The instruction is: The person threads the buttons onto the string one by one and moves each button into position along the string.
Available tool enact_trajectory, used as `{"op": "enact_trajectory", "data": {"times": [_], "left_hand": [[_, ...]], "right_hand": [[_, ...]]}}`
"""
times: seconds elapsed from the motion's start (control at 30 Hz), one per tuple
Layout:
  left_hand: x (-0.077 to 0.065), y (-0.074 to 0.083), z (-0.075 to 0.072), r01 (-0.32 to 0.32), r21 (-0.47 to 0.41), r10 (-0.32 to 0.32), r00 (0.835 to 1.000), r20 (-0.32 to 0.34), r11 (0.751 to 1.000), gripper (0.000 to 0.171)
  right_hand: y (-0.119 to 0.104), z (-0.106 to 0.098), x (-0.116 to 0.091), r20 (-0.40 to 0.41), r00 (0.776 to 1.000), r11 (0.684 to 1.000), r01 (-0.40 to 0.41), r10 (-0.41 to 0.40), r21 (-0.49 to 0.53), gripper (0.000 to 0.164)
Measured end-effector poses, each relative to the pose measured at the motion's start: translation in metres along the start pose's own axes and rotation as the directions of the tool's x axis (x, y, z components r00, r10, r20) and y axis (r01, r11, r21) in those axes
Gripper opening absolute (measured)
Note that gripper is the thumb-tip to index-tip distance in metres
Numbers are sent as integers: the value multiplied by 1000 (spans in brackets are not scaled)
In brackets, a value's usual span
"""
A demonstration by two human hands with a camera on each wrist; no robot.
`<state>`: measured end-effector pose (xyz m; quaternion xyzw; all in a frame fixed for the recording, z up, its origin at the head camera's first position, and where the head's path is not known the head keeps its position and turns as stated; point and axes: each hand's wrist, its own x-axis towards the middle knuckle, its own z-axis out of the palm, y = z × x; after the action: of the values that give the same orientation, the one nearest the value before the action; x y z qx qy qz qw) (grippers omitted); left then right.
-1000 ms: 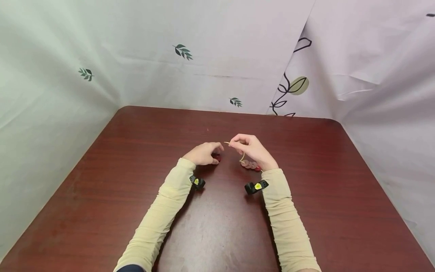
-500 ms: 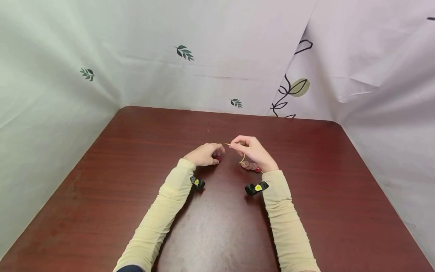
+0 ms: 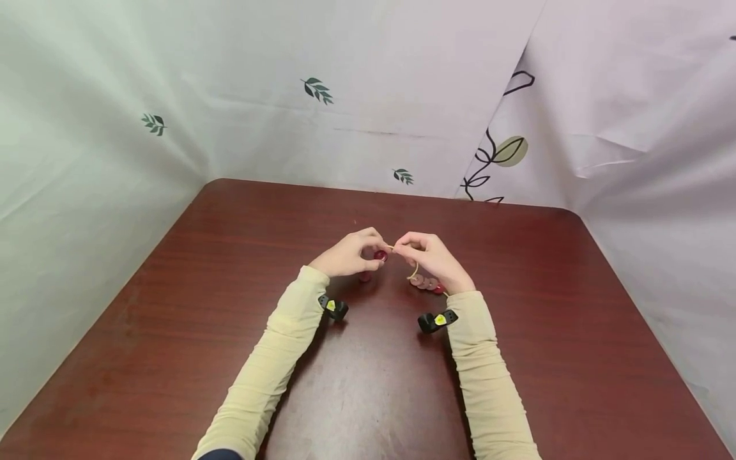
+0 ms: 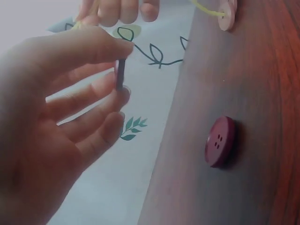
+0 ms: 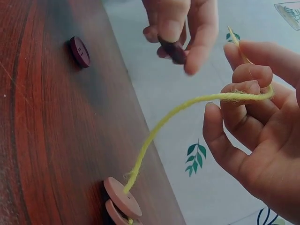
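Observation:
My left hand (image 3: 347, 254) pinches a dark red button (image 4: 120, 75) between thumb and fingers, held above the table and seen nearly edge-on in the left wrist view. Facing it closely, my right hand (image 3: 430, 259) pinches a yellow string (image 5: 178, 110) near its tip. From there the string curves down to several pinkish buttons (image 5: 123, 196) threaded on it. A red button (image 3: 440, 289) lies at the far side of that row, beside the right wrist. Below the left hand, another dark red button with four holes (image 4: 220, 142) rests on the table.
The brown wooden table (image 3: 276, 217) has rounded back corners. Pale cloth (image 3: 247, 115) with leaf prints hangs behind it and at both sides. A small black camera is strapped to each wrist.
My left hand has risen from the table with a dark red button and moved right, close to the string tip. Another button shows beneath it. The right hand still holds the string.

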<state>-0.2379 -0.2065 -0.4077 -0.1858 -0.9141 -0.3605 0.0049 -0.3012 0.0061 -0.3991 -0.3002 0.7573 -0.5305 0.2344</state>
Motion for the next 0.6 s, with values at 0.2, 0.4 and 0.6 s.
{"op": "enact_trajectory", "data": {"times": [0.2,0.4,0.6], "left_hand": [[0,1,-1,-22,-41,21,999,-44,999,25],[-1,2,-3,-6,-144,-7,996,-88,990,26],[-2,5,-5,-4,-220,-21,993,-112,975,28]], "right_hand": [[0,-2,-2,2,1000,1000,-5,5,-4,24],[5,-6,-3,-16,1000,1000,1,-1,-11,23],[6,-7,-2,-2,1000,999,26,-26,-35,28]]}}
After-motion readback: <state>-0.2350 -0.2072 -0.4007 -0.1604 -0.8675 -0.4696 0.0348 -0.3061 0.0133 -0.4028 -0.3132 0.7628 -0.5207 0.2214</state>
